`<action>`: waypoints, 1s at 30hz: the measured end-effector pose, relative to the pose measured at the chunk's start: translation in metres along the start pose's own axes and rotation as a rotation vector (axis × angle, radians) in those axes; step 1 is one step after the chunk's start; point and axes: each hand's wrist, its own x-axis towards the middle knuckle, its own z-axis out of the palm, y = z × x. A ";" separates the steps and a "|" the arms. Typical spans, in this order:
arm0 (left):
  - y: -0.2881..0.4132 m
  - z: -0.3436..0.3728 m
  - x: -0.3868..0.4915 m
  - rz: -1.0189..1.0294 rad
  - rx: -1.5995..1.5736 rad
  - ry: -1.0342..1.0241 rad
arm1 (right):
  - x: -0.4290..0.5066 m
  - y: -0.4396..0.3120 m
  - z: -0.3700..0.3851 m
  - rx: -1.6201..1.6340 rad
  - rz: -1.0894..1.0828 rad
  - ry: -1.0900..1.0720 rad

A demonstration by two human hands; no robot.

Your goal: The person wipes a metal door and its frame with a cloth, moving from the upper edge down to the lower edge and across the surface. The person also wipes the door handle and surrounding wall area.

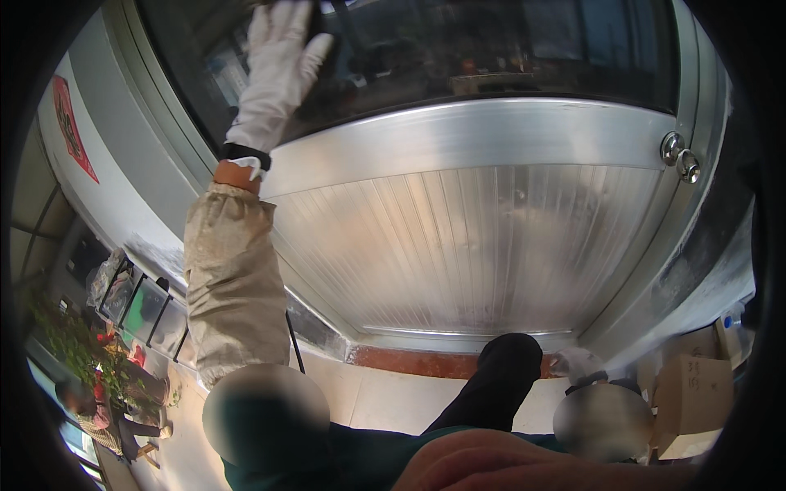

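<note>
My left hand (279, 67), in a white glove with a black band at the wrist, is stretched out over the dark glass pane (491, 55) of a metal door. Its thumb stands apart from the fingers, and the fingertips reach the top edge of the view. Nothing shows in its grasp. Below the glass, the door has a ribbed silver panel (454, 245), with a round metal knob (688, 166) on the right side. My right hand (577, 363), also in a pale glove, hangs low at the right and is blurred; its fingers cannot be made out.
Cardboard boxes (694, 393) and a plastic jug (734, 334) stand at the lower right. A black-framed rack with bins (144, 307), a leafy plant (80, 344) and a seated person (101, 423) are at the left. A reddish threshold (411, 363) runs under the door, near my knee (509, 359).
</note>
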 end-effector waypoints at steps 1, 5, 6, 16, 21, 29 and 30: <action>0.024 -0.005 0.002 0.083 -0.026 -0.093 | 0.001 -0.003 0.000 -0.006 -0.012 0.010; 0.039 -0.012 0.009 0.277 -0.129 -0.245 | 0.002 -0.013 -0.004 0.074 -0.075 0.044; 0.025 -0.008 0.007 0.164 -0.065 -0.169 | -0.001 -0.015 -0.004 0.084 -0.038 0.065; -0.090 0.010 -0.136 -1.019 -0.009 -0.016 | -0.026 -0.003 -0.024 -0.063 0.004 0.078; 0.012 0.007 -0.065 -0.545 -0.127 -0.004 | -0.021 -0.006 -0.020 0.074 -0.031 0.063; 0.017 0.004 -0.008 -0.039 -0.007 -0.179 | -0.005 -0.004 -0.003 0.159 -0.079 0.105; -0.010 0.009 -0.013 -0.054 0.001 0.032 | -0.006 -0.003 -0.002 0.152 -0.062 0.100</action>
